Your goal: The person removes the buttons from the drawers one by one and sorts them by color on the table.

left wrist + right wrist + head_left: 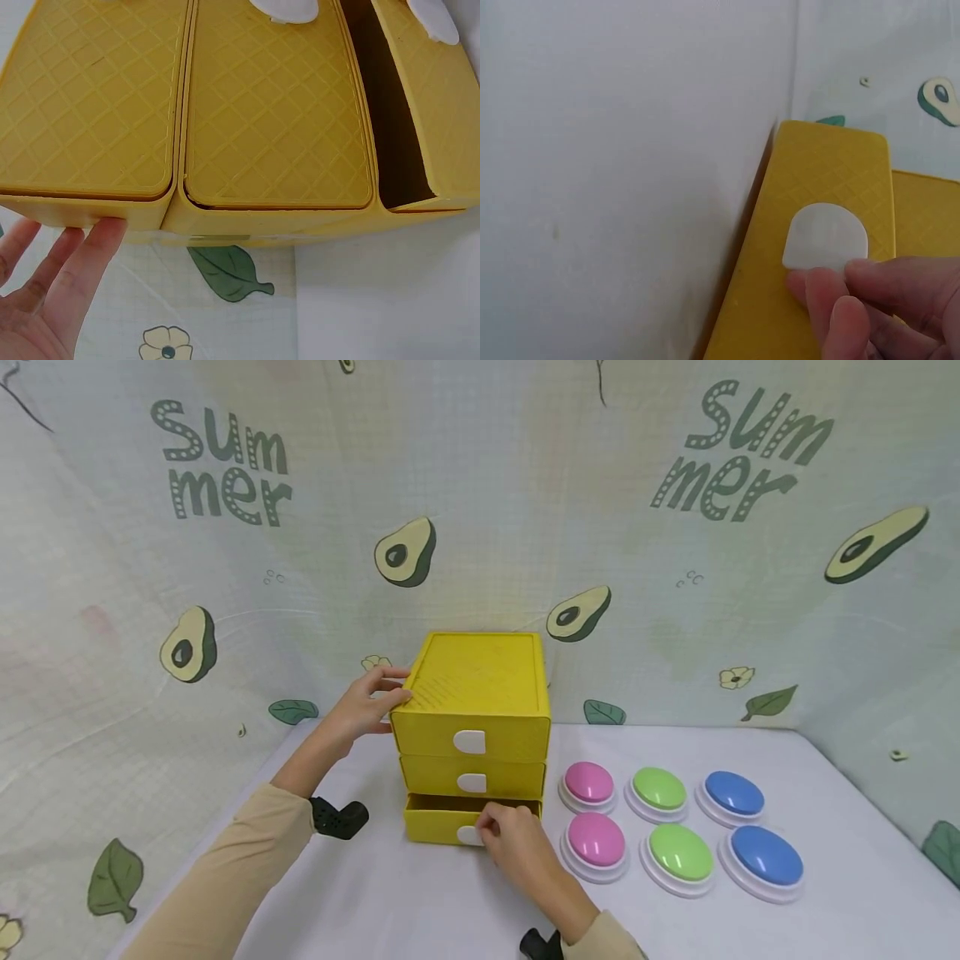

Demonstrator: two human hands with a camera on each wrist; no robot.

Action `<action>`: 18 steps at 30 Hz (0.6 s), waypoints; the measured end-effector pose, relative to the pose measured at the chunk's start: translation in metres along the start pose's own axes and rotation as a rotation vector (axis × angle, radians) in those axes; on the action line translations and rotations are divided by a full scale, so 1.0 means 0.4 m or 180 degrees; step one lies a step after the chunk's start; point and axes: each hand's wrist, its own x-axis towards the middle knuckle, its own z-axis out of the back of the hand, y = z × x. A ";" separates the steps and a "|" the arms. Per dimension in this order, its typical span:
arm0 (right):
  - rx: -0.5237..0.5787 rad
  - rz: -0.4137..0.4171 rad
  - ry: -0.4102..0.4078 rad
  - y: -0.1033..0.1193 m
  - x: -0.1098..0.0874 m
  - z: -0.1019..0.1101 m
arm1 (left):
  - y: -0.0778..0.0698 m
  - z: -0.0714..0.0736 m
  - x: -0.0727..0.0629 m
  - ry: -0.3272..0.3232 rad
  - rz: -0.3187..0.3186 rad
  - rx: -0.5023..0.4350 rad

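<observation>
A yellow three-drawer cabinet (480, 672) stands on the white table. Its bottom drawer (435, 824) is pulled partly out, while the two upper ones are closed. My left hand (367, 706) touches the cabinet's upper left side with extended fingers; the left wrist view shows fingertips (105, 232) against that side wall. At the bottom drawer, my right hand (517, 843) pinches the white drawer handle (826, 236) between thumb and fingers. Inside the drawer, the head view shows only a dark narrow gap; its contents cannot be made out.
Right of the cabinet stand two rows of dome buttons on white bases: pink (596, 839), green (681, 852) and blue (767, 855). Behind the table hangs a cloth (480, 468) printed with avocados, leaves and lettering. Black straps (339, 818) sit at both wrists.
</observation>
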 end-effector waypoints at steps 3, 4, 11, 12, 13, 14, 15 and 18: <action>0.0033 -0.0028 0.0028 -0.002 0.010 -0.001 | 0.001 0.003 -0.003 -0.0004 -0.0013 -0.0004; 0.0039 -0.0039 0.0034 -0.003 0.013 -0.002 | 0.001 0.004 -0.003 -0.0006 -0.0019 0.0000; 0.0045 -0.0118 0.0053 -0.017 0.022 -0.007 | 0.005 -0.003 0.001 -0.0033 0.0025 0.0023; 0.0044 -0.0121 0.0054 -0.018 0.022 -0.007 | 0.004 -0.004 0.001 -0.0035 0.0029 0.0019; 0.0033 -0.0110 0.0045 -0.019 0.022 -0.008 | 0.003 -0.004 0.001 -0.0040 0.0025 0.0023; 0.0024 -0.0104 0.0042 -0.020 0.022 -0.008 | 0.003 -0.004 0.001 -0.0042 0.0017 0.0028; 0.0010 -0.0095 0.0037 -0.021 0.023 -0.008 | 0.002 -0.004 0.001 -0.0048 0.0015 0.0026; -0.0009 -0.0088 0.0025 -0.023 0.025 -0.009 | 0.001 -0.003 0.000 -0.0049 -0.0004 0.0023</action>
